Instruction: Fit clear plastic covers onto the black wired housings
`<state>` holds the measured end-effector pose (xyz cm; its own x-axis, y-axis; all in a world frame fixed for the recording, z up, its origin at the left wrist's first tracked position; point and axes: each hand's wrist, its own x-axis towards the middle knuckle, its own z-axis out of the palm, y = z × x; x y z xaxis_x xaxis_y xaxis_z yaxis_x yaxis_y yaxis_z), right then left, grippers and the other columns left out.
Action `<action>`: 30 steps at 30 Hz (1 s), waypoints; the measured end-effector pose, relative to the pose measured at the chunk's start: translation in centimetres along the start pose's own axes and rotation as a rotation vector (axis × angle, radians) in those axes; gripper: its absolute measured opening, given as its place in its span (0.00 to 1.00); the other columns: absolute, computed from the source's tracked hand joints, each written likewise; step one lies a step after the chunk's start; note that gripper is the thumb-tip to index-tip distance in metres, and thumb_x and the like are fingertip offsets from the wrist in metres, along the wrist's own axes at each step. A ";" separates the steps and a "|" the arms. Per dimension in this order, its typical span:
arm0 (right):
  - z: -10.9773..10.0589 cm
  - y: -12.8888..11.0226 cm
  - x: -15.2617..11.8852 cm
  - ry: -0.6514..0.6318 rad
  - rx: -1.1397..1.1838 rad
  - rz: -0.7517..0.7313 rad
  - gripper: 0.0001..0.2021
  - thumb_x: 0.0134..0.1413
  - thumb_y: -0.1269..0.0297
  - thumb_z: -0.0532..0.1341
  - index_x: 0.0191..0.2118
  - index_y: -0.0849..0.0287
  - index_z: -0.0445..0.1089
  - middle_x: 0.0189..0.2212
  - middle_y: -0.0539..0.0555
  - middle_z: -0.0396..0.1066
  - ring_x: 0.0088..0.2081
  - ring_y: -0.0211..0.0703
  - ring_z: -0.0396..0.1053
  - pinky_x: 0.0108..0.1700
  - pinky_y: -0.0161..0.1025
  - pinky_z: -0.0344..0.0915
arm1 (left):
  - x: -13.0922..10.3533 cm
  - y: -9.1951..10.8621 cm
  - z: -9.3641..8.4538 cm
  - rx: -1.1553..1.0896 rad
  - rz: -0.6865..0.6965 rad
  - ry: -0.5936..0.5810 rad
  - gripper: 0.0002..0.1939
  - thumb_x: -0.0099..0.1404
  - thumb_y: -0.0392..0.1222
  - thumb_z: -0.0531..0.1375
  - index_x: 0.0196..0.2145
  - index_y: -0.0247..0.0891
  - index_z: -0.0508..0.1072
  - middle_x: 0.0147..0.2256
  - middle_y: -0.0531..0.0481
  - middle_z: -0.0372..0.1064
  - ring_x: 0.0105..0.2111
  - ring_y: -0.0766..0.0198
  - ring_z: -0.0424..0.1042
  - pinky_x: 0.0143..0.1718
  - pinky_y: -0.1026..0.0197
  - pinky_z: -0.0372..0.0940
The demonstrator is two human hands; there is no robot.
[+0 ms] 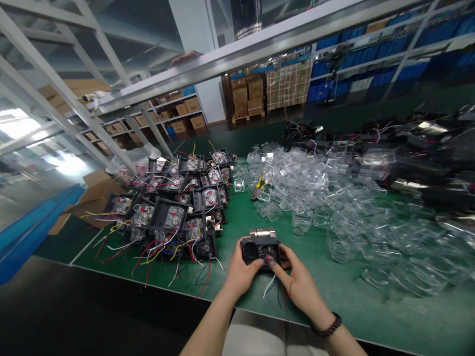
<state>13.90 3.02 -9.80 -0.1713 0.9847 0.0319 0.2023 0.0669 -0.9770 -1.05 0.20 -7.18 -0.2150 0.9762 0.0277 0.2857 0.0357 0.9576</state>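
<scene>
A black plastic housing with a silver metal cylinder at its far side is held between both hands near the table's front edge. My left hand grips its left end, thumb on the near edge. On the other end, my right hand is closed with the thumb pressing close to a clear part with a bit of red inside. Thin white, dark and red wires hang from the housing's near side. The fingers beneath it are hidden.
Similar wired black housings are stacked to the left on the green table. Clear plastic covers lie heaped at right, beside yellow-handled pliers. Dark wired parts fill the far right. A metal rail crosses above.
</scene>
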 end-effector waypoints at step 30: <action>0.3 1.8 0.9 -0.045 0.109 0.036 0.21 0.38 0.52 0.63 0.39 0.59 0.67 0.36 0.58 0.75 0.39 0.51 0.72 0.37 0.39 0.69 | -0.8 1.5 -0.2 0.070 -0.123 -0.033 0.28 0.53 0.33 0.57 0.52 0.32 0.56 0.49 0.40 0.65 0.50 0.56 0.63 0.53 0.56 0.56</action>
<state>13.80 3.95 -11.55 -0.2094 0.9778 -0.0109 0.1039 0.0112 -0.9945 -0.58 -0.53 -5.69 -0.2220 0.9700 -0.0989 0.3238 0.1690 0.9309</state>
